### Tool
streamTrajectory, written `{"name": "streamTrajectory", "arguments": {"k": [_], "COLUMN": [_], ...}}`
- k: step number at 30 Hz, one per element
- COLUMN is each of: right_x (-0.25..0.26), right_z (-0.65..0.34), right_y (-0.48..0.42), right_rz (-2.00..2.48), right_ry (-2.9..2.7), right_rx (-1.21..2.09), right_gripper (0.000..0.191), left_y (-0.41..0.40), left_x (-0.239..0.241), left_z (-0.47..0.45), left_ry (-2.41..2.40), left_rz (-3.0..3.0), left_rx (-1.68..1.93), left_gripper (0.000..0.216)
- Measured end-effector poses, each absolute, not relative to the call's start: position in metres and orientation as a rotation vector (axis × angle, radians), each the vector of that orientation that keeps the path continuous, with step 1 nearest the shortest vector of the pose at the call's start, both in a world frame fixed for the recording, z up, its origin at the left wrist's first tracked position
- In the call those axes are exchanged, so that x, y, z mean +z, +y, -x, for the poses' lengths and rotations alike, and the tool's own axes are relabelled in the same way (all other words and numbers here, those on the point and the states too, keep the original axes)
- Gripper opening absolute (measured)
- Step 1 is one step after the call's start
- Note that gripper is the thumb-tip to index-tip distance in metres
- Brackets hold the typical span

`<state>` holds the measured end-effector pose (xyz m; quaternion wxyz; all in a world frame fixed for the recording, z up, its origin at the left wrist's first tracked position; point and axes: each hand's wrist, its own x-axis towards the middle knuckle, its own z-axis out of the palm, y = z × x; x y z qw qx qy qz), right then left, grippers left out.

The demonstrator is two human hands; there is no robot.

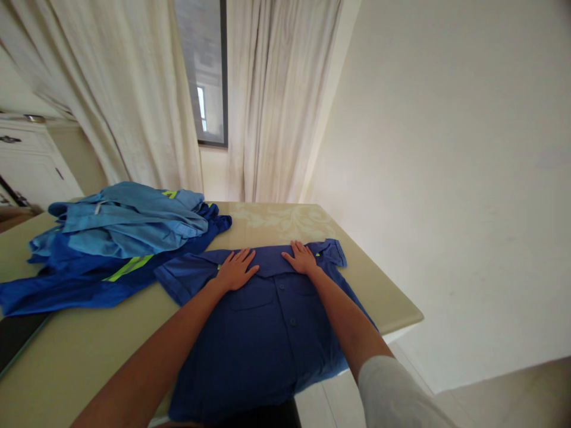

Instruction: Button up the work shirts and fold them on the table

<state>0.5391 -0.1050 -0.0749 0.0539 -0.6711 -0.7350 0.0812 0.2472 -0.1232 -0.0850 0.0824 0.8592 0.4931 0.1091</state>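
Note:
A dark blue button-front work shirt (267,333) with chest pockets lies spread flat on a cream table (84,351), collar away from me. My left hand (237,268) rests flat, fingers spread, on the shirt's left shoulder by the collar. On the right shoulder my right hand (301,257) presses flat too, fingers stretched out. Neither hand holds anything. The shirt's hem hangs over the near table edge.
A heap of blue work clothes (120,244), light blue on top and darker below with yellow-green stripes, lies at the table's left. Cream curtains (134,89) and a window stand behind. A white cabinet (27,160) is far left. The table's right corner (410,315) meets open floor.

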Motion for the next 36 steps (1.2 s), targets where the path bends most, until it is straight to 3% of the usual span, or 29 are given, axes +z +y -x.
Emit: {"name": "streamTrajectory", "arguments": {"k": [3,6,10,14,19,21,24,26,29,33,36], "right_x": [-0.071,-0.063,-0.058,-0.068,-0.077,-0.076,-0.073,-0.072,-0.071,-0.072,-0.073], "right_z": [-0.548,-0.536,-0.479,-0.411,-0.379,-0.380,-0.384,-0.387,-0.392,-0.397,-0.395], "right_y": [-0.111,-0.117,-0.135,-0.156,-0.161,-0.160,-0.157,-0.154,-0.149,-0.143,-0.143], "right_rz": [2.172,2.210,1.887,1.539,1.483,1.458,1.414,1.356,1.242,1.180,1.198], "right_ry": [-2.147,-2.147,-2.241,-2.440,-2.474,-2.459,-2.420,-2.336,-2.034,-1.636,-1.583], "right_rx": [0.257,0.181,-0.064,-0.002,0.093,0.116,0.194,0.328,0.635,0.939,1.013], "right_gripper": [0.092,0.082,0.064,0.067,0.064,0.063,0.057,0.051,0.050,0.063,0.061], "left_y": [-0.128,-0.136,-0.157,-0.169,-0.158,-0.157,-0.168,-0.181,-0.198,-0.197,-0.188], "left_x": [-0.073,-0.063,-0.060,-0.067,-0.065,-0.057,-0.036,-0.020,-0.008,-0.023,-0.046], "left_z": [-0.222,-0.175,-0.118,-0.093,-0.069,-0.071,-0.097,-0.122,-0.149,-0.156,-0.155], "left_ry": [1.457,1.794,2.387,2.554,2.285,2.131,1.622,1.211,0.891,1.085,1.336], "left_rz": [-2.587,-2.485,-2.033,-1.757,-1.567,-1.418,-1.239,-1.260,-1.359,-1.523,-1.815], "left_rx": [0.236,0.311,0.365,0.489,0.732,1.062,1.462,1.393,1.152,1.120,1.128], "left_gripper": [0.066,0.057,0.065,0.074,0.042,0.044,0.065,0.080,0.078,0.059,0.048]}}
